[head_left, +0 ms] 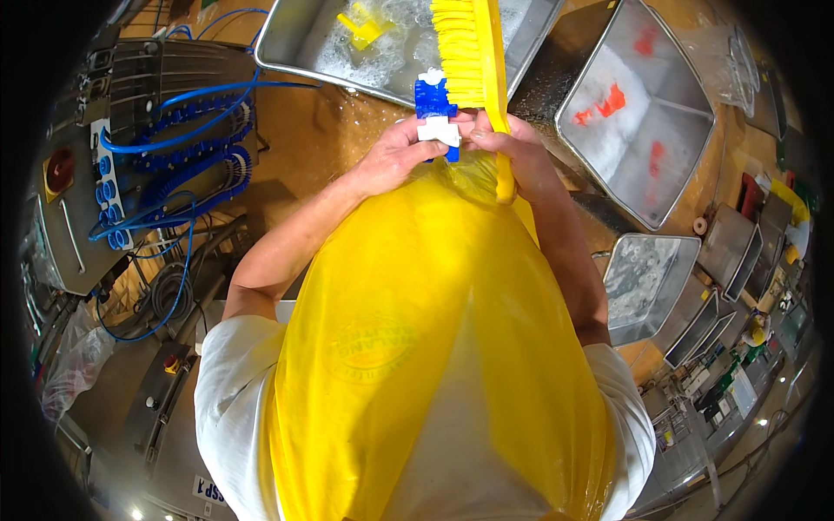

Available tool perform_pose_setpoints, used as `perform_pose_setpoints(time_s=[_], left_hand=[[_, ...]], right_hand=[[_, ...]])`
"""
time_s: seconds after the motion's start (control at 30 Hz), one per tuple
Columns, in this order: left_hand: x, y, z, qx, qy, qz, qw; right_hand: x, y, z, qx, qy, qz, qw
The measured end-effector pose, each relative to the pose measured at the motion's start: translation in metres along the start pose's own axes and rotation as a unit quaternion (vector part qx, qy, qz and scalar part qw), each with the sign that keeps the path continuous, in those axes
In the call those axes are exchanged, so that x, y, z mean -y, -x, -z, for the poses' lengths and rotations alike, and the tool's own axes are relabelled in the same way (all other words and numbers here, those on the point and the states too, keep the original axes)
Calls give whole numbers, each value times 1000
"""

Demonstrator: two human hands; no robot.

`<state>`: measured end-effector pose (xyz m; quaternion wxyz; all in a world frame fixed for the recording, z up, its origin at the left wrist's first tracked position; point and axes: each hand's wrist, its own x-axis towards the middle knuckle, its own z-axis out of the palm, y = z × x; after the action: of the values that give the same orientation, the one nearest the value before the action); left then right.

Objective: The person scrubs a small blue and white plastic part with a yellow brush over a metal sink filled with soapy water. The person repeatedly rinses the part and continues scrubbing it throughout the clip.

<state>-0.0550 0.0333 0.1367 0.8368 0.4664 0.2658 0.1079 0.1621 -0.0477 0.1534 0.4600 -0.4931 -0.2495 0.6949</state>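
A small blue and white plastic part point(433, 100) is pinched upright between the thumb and fingers of my left hand point(387, 163). Closed around the handle of a yellow scrubbing brush point(492, 74) is my right hand point(519, 149). The brush points away from me, its yellow bristles facing left and close beside the blue part. My right fingertips reach the part's white lower piece; whether they grip it too I cannot tell. Both hands are in front of my yellow apron point(434, 286), at the near edge of a metal tub point(291, 68) with sudsy water.
A yellow piece point(367, 31) lies in the suds. To the right stand a second metal tub point(676, 108) with foam and red pieces, and a smaller tub point(679, 265). Blue hoses point(217, 87) run across the left, beside a metal machine with a red knob point(59, 171).
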Motion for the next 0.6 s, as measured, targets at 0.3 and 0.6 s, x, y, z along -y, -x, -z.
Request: perform_pose_setpoints(time_s=[0.3,0.6], left_hand=[[15,0,-3,32,-16,-39,999],[17,6,1,90,-149,-13,985]], right_hand=[[5,-2,23,-141,154,-56,976],[6,-15,-14,-98,-136,-4,986]])
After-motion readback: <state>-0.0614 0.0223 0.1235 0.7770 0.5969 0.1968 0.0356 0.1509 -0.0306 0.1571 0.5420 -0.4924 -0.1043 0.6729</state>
